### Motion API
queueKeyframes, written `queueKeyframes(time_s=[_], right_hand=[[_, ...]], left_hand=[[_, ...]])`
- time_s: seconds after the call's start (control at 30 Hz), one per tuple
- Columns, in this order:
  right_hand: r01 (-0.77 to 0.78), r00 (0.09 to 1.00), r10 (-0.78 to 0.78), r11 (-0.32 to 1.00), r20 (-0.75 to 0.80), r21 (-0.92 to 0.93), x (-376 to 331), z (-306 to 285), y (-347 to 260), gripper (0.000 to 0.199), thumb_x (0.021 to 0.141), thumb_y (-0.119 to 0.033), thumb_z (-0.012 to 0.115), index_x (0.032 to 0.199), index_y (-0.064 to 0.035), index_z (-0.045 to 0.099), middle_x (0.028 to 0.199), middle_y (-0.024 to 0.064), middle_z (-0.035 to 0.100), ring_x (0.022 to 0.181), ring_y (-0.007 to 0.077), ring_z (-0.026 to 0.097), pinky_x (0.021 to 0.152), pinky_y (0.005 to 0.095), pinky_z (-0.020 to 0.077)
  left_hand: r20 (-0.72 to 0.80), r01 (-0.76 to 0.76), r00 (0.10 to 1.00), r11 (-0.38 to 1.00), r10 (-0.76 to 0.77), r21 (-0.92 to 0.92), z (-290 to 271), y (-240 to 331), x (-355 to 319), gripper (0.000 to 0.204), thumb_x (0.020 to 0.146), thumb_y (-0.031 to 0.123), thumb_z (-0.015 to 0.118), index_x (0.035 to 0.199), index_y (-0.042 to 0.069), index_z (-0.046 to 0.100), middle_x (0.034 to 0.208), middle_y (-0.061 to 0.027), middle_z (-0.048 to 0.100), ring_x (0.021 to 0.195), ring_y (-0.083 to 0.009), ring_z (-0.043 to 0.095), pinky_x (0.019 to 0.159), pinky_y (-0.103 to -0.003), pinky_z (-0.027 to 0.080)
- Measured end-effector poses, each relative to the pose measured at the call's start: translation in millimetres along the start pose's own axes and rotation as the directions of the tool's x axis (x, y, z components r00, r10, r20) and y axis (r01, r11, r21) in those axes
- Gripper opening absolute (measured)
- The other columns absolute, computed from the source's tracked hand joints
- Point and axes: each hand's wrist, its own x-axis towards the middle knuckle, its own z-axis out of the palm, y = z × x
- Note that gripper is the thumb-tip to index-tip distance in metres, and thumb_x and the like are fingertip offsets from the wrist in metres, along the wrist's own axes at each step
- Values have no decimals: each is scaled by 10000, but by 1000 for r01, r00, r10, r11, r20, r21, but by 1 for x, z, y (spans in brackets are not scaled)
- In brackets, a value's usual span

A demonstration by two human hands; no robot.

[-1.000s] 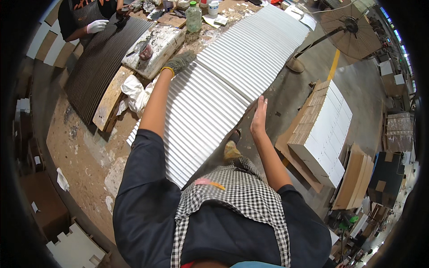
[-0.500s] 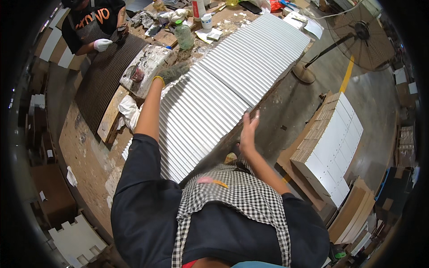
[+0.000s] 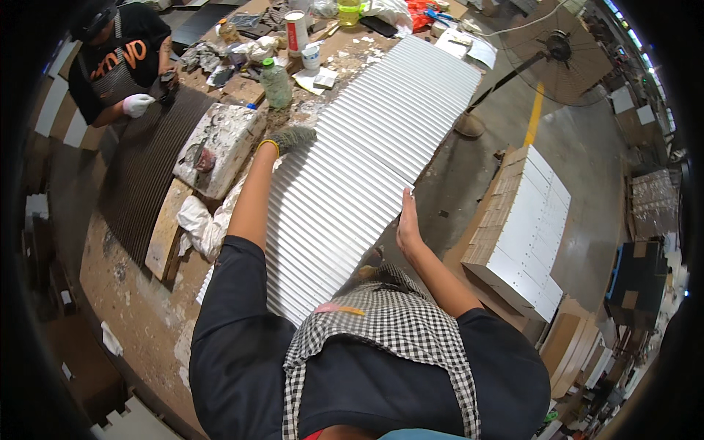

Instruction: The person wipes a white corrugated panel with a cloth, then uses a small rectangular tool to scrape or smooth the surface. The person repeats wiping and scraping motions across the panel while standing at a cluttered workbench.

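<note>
A long white corrugated panel (image 3: 359,176) lies lengthwise across a dirty workbench (image 3: 139,293). My left hand (image 3: 292,138), in a grey work glove, presses on the panel's left edge, arm stretched out. Bare and flat, my right hand (image 3: 408,220) rests against the panel's right edge, fingers pointing away from me. Neither hand closes around anything; both only touch the panel's sides. My checked apron and dark sleeves fill the lower part of the view.
A plaster-smeared block (image 3: 220,143) and white rags (image 3: 202,220) lie left of the panel. Bottles and cups (image 3: 277,82) stand beyond. A gloved co-worker (image 3: 117,66) handles a dark corrugated panel (image 3: 147,176). A stack of white boards (image 3: 524,227) and a floor fan (image 3: 554,48) stand right.
The panel has slid further away from me along the bench. My left arm has stretched forward with it, and my right hand has moved up along the panel's right edge.
</note>
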Motion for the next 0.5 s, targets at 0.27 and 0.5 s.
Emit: queueKeyframes(time_s=[0.27,0.5], right_hand=[[-93,995,95,992,-21,80,43,-8,-16,1006,993,-688,468,1596,46,137,1655,196,215,1513,296,237,1240,415,198],[-236,971,237,945,21,225,39,-27,-27,960,1001,-636,521,1614,10,163,1681,122,209,1537,249,210,1254,398,145]], left_hand=[[-120,2,993,987,18,159,16,78,42,500,1094,250,342,1535,30,431,1600,-98,434,1465,-218,409,1215,-330,310],[-121,-66,991,995,57,-70,-7,56,35,464,1094,217,351,1496,24,476,1536,-122,482,1390,-205,459,1154,-322,361]])
